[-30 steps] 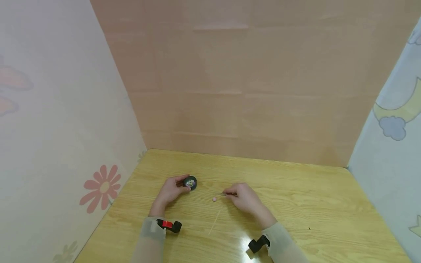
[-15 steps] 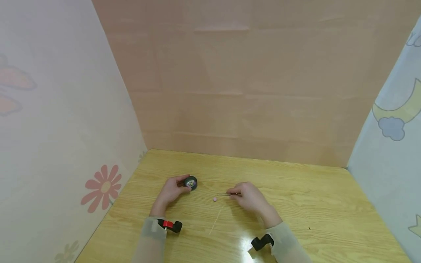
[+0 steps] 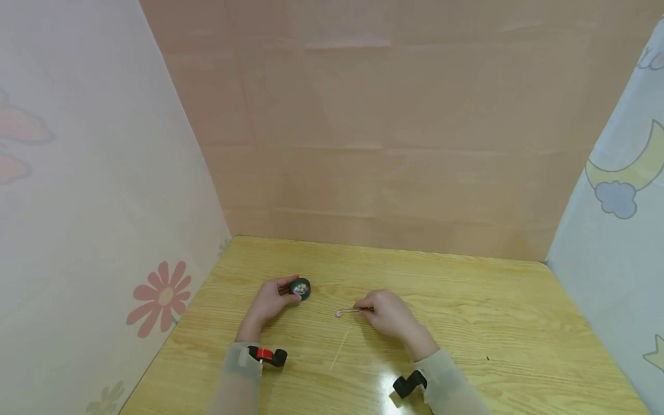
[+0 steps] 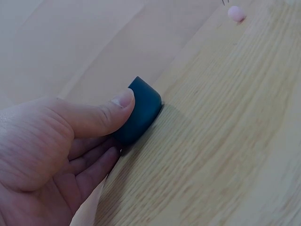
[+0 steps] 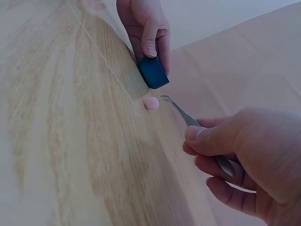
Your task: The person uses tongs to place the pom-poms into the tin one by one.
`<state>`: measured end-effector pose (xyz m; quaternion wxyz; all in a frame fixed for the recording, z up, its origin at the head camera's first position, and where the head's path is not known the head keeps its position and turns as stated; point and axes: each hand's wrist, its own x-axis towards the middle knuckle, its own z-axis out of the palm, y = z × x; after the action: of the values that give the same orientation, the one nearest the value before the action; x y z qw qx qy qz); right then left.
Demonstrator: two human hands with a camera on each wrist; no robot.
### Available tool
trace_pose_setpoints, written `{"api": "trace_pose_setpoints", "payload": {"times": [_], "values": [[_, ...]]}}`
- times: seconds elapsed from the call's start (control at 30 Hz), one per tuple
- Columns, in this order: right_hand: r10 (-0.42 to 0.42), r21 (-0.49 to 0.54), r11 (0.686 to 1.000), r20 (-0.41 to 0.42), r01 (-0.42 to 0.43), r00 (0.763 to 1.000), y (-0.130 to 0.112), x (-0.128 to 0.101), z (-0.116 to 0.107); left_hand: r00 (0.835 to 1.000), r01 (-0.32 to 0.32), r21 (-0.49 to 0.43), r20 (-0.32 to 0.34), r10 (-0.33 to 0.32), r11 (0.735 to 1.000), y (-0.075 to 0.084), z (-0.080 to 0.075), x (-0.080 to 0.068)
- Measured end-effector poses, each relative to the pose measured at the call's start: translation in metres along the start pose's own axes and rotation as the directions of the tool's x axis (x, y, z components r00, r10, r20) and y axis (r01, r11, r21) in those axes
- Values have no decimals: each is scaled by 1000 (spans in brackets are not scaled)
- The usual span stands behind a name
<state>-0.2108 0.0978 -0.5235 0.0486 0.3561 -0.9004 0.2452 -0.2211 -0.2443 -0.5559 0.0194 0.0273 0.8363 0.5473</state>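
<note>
My left hand (image 3: 268,302) grips a small dark teal cup (image 4: 143,110) by its side, thumb on the near wall, and the cup stands on the table. Several small coloured balls (image 3: 301,289) show inside it in the head view. Between finger and thumb my right hand (image 5: 249,160) pinches metal tweezers (image 5: 181,112) with bent tips. A pink ball (image 5: 151,103) lies on the wood between the two hands. The tweezer tips are right by the ball; in the right wrist view a small gap shows between them.
The wood-grain table (image 3: 467,311) meets a brown papered wall (image 3: 389,144) at the back. Patterned white walls (image 3: 104,173) flank it. A thin pale line (image 3: 339,349) runs on the wood in front of the ball, and a tiny dark speck (image 3: 487,358) lies to the right.
The right hand drew slightly right, then came back left and down, bringing the tweezer tips to the pink ball. The left hand and cup stay put.
</note>
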Motion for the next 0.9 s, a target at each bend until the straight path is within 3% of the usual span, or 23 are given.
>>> {"api": "trace_pose_setpoints", "payload": {"times": [0.37, 0.9], "values": [[1, -59, 998, 4, -1, 1000, 0, 1, 5, 1000, -2, 5, -6, 2, 1000, 0, 0, 1], [23, -56, 998, -8, -24, 1000, 1, 2, 7, 1000, -13, 10, 3, 13, 1000, 1, -2, 0]]}}
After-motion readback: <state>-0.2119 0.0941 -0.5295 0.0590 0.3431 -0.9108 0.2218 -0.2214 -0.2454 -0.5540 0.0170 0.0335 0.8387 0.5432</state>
